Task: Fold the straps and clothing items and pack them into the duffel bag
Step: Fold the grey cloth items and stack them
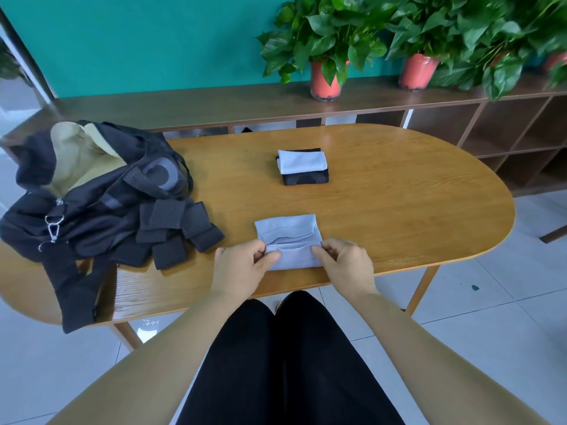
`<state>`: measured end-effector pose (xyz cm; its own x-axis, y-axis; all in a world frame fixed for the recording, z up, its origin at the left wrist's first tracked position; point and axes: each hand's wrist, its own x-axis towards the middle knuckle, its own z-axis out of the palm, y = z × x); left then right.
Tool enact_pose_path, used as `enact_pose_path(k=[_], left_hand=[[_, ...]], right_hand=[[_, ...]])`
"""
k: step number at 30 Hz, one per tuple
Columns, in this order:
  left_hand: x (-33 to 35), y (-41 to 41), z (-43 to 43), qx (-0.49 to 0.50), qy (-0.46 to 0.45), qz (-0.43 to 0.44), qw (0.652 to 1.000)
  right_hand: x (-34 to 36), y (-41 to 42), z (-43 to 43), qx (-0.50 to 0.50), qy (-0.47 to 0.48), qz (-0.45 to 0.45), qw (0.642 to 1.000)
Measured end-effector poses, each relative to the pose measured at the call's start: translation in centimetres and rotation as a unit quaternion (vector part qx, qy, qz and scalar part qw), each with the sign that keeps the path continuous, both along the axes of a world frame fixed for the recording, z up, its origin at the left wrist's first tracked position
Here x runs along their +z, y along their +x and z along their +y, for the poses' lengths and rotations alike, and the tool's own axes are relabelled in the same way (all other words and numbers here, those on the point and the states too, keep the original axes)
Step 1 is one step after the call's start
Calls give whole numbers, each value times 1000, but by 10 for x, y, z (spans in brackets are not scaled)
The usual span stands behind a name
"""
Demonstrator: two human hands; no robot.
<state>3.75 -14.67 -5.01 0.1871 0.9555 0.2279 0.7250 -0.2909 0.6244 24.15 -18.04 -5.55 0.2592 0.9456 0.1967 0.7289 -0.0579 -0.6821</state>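
Oval wooden worktop (399, 194), teal wall behind, potted plants (325, 41) on a low shelf (184, 102). Light blue cloth (288, 231) lies near the front edge, partly folded. Left hand (239, 271) and right hand (346, 265) each pinch its near fold, fingers (270, 256) curled tight on fabric, one hand per side. Black duffel bag (92, 191) sits open at the left end, tan lining showing. Black mesh straps (181, 222) heaped just beside it. Folded stack (302, 165), blue on black, further back, centre.
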Motion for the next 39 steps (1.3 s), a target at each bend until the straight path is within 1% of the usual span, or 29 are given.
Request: enact_pose_path(k=[4, 9, 12, 13, 15, 17, 19, 20, 22, 24, 26, 27, 28, 29, 30, 32, 33, 36, 39], left_hand=[[4, 8, 5, 53, -12, 62, 997], [1, 16, 11, 88, 8, 168, 982], [4, 16, 14, 97, 13, 191, 977], [5, 15, 15, 96, 30, 194, 976], [7, 14, 17, 63, 129, 209, 967], [2, 15, 18, -29, 214, 225, 950], [-4, 15, 21, -132, 234, 257, 929], [-6, 15, 22, -160, 233, 269, 921], [-9, 14, 23, -181, 231, 278, 915], [-9, 13, 23, -192, 218, 293, 911], [-9, 13, 24, -193, 219, 311, 905], [-9, 14, 24, -191, 217, 316, 904], [-9, 14, 25, -190, 216, 318, 903], [-10, 14, 26, -189, 213, 319, 904], [-10, 13, 26, -192, 207, 322, 903], [-8, 9, 25, -205, 194, 342, 896], [-7, 6, 23, -211, 184, 351, 894], [-3, -4, 17, -233, 157, 346, 895], [-1, -6, 6, -257, 122, 344, 895]], right_hand=[[-2, -9, 10, -43, -11, -39, 998], [-3, -10, 18, -48, -31, -120, 991], [0, -10, 21, -45, -39, -149, 987], [1, -11, 21, -45, -44, -155, 986], [2, -12, 22, -50, -51, -160, 985], [2, -12, 23, -51, -52, -168, 983], [2, -14, 22, -52, -47, -180, 981], [2, -15, 22, -54, -47, -187, 980], [2, -15, 21, -63, -46, -197, 977], [3, -15, 20, -73, -4, -201, 977], [4, -19, 16, -48, 63, -245, 966], [5, -21, 15, -15, 92, -272, 958], [4, -23, 15, 38, 98, -303, 947], [0, -24, 14, 102, 81, -330, 935], [-2, -25, 11, 155, 42, -338, 927], [-7, -16, 9, 210, -28, -333, 919], [-9, -9, 9, 221, -45, -331, 916], [-6, 3, 7, 237, -32, -343, 908], [-1, 9, -1, 263, -47, -338, 902]])
